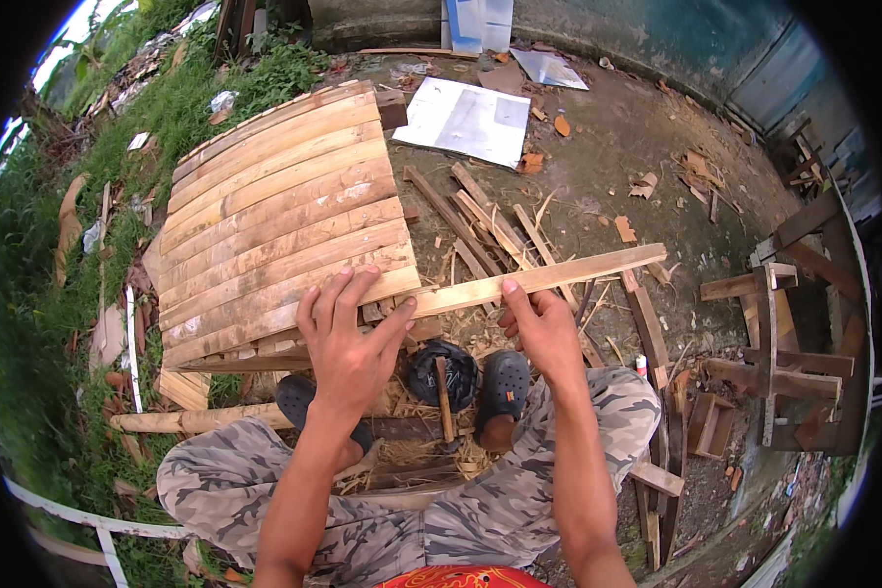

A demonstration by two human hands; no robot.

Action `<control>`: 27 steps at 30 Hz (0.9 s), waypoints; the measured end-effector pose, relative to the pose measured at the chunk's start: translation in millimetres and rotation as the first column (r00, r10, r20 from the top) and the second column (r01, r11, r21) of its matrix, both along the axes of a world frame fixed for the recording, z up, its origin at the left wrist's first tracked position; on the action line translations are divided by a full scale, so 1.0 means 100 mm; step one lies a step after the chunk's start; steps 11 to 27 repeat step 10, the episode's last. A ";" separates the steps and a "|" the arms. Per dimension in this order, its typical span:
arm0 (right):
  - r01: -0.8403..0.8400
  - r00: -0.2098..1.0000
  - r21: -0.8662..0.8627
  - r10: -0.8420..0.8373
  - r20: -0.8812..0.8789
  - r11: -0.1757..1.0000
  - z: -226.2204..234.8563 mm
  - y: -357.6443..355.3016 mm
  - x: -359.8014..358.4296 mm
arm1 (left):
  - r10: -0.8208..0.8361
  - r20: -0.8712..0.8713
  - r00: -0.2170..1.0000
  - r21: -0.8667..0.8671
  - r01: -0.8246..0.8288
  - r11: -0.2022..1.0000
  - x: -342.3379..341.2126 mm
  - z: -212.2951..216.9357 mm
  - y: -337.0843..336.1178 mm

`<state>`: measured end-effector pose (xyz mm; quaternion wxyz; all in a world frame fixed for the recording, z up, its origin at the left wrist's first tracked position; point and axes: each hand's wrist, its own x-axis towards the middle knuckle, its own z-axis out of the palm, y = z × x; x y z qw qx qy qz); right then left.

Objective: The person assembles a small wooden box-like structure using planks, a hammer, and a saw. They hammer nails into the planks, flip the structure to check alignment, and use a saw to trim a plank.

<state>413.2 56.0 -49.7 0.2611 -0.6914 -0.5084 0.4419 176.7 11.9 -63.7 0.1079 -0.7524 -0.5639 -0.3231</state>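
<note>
A slatted wooden top (pixel 284 206), made of pale bamboo-like strips laid side by side, stands in front of me to the left. My left hand (pixel 348 343) lies on its near right corner, fingers spread on the last strips, with the thumb by the end of a loose wooden strip (pixel 588 269). That strip sticks out to the right past the slatted top. My right hand (pixel 544 333) pinches it near its middle, thumb on top and fingers below. Between my feet, a hammer (pixel 443 397) with a wooden handle leans across a black plastic bag (pixel 423 367).
Loose wood strips (pixel 475 230) lie beyond my right hand. A white board (pixel 465 120) rests on the ground farther off. Wooden frames (pixel 769 333) stand at the right. Grass (pixel 118 235) grows at the left, and a long pole (pixel 201 419) lies by my left knee.
</note>
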 end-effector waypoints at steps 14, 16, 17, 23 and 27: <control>-0.789 0.573 0.467 0.203 0.794 0.400 0.15 0.04 -0.10 | -0.030 -0.011 0.999 0.003 0.030 1.000 -0.03 -0.01 0.01; -0.789 0.573 0.467 0.203 0.794 0.400 0.15 0.04 -0.10 | -0.030 -0.011 0.999 0.003 0.030 1.000 -0.03 -0.01 0.01; -0.789 0.573 0.467 0.203 0.794 0.400 0.15 0.04 -0.10 | -0.030 -0.011 0.999 0.003 0.030 1.000 -0.03 -0.01 0.01; -0.789 0.573 0.467 0.203 0.794 0.400 0.15 0.04 -0.10 | -0.030 -0.011 0.999 0.003 0.030 1.000 -0.03 -0.01 0.01; -0.789 0.573 0.467 0.203 0.794 0.400 0.15 0.04 -0.10 | -0.030 -0.011 0.999 0.003 0.030 1.000 -0.03 -0.01 0.01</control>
